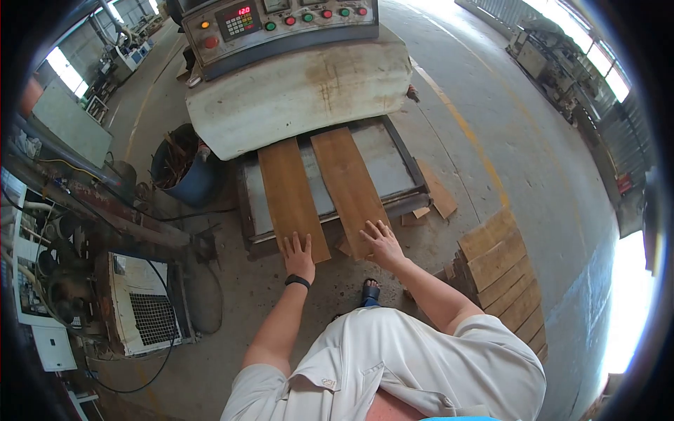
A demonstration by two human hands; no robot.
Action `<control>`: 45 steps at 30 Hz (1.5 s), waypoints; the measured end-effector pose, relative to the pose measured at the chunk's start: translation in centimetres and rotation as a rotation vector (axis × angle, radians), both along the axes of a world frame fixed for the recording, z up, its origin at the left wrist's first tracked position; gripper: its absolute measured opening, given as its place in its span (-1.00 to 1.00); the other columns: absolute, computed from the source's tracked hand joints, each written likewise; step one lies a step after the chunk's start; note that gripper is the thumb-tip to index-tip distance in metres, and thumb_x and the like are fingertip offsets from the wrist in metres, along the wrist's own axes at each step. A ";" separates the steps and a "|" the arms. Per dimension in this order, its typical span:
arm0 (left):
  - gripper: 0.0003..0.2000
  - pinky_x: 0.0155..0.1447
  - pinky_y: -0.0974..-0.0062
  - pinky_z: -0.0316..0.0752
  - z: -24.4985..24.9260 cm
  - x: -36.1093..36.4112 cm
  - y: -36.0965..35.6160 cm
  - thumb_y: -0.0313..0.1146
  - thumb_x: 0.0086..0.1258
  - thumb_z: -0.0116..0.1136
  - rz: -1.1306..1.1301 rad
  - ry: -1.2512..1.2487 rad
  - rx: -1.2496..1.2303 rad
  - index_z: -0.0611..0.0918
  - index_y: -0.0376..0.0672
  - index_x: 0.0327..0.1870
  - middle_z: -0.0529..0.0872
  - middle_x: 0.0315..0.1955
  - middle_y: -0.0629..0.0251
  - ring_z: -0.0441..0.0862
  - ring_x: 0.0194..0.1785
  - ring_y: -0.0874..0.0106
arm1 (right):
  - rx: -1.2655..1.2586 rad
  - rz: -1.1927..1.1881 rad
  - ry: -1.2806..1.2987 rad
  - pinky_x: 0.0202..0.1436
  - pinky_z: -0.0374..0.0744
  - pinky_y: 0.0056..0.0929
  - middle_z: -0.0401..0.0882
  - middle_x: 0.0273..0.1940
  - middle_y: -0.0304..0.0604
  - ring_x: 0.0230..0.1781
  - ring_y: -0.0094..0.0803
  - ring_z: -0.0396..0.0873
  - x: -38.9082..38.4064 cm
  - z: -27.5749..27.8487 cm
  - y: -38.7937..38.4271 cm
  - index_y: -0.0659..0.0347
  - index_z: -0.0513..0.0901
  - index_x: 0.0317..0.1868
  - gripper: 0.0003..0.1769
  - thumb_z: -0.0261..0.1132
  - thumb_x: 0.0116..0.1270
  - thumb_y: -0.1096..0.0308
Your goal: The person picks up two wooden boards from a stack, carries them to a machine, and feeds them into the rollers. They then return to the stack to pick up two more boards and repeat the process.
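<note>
Two long brown wooden boards lie side by side, their far ends under the machine's pale cover (281, 98). My left hand (300, 261) rests on the near end of the left board (286, 186), fingers stretched out and apart. On the near right edge of the right board (345, 172) lies my right hand (382, 245), its fingers spread too. Beneath the boards is the flat metal bed (385, 153) of the machine, which the boards overhang toward me. Neither hand is wrapped around its board. The boards' far ends are hidden.
A control panel (281, 28) with coloured buttons and a red display tops the machine. A blue bin (196, 184) of wood scraps stands left. Stacked boards (498, 270) sit at right, and loose offcuts (437, 189) lie by the bed. A black cable (168, 330) crosses the left floor.
</note>
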State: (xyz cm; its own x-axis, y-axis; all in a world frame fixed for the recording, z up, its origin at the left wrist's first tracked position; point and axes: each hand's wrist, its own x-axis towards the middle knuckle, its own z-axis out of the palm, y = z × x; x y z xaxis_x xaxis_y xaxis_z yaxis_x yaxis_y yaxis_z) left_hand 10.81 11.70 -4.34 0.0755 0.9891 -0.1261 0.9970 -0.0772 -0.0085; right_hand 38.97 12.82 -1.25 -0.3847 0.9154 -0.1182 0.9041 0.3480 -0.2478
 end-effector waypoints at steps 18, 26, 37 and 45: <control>-0.04 0.56 -0.01 0.09 2.7 -1.8 17.4 0.03 0.10 0.47 0.038 -0.108 -0.208 0.19 0.14 0.55 0.05 0.52 0.06 0.00 0.55 -0.06 | -0.021 0.099 -0.004 0.47 0.26 -0.02 0.14 0.49 0.02 0.47 0.16 0.11 -3.3 -1.2 21.3 -0.04 0.44 0.38 -0.19 0.51 0.07 0.22; -0.01 0.51 0.07 0.25 3.9 -2.8 22.7 0.03 0.05 0.49 0.026 -0.086 -0.273 0.19 0.13 0.54 0.06 0.51 -0.01 0.16 0.49 -0.13 | -0.060 0.079 -0.059 0.45 0.29 -0.01 0.18 0.45 0.05 0.47 0.14 0.12 -5.5 -0.5 25.3 -0.04 0.45 0.36 -0.13 0.57 -0.01 0.12; -0.04 0.52 -0.08 0.08 3.2 -4.5 26.9 0.02 0.04 0.50 0.023 -0.149 -0.185 0.25 0.15 0.52 0.20 0.43 0.06 0.16 0.47 -0.05 | -0.047 0.015 -0.006 0.37 0.46 -0.08 0.19 0.43 -0.11 0.47 0.01 0.12 -7.2 0.4 29.7 -0.04 0.48 0.30 -0.12 0.63 -0.10 0.18; -0.07 0.52 -0.03 0.10 3.4 -5.0 29.7 0.00 0.02 0.51 0.029 -0.177 -0.142 0.31 0.12 0.49 0.21 0.43 0.03 0.15 0.48 -0.08 | -0.061 -0.064 0.032 0.36 0.47 -0.11 0.22 0.41 -0.06 0.45 0.02 0.17 -8.0 0.3 32.3 0.01 0.49 0.27 -0.12 0.65 -0.15 0.24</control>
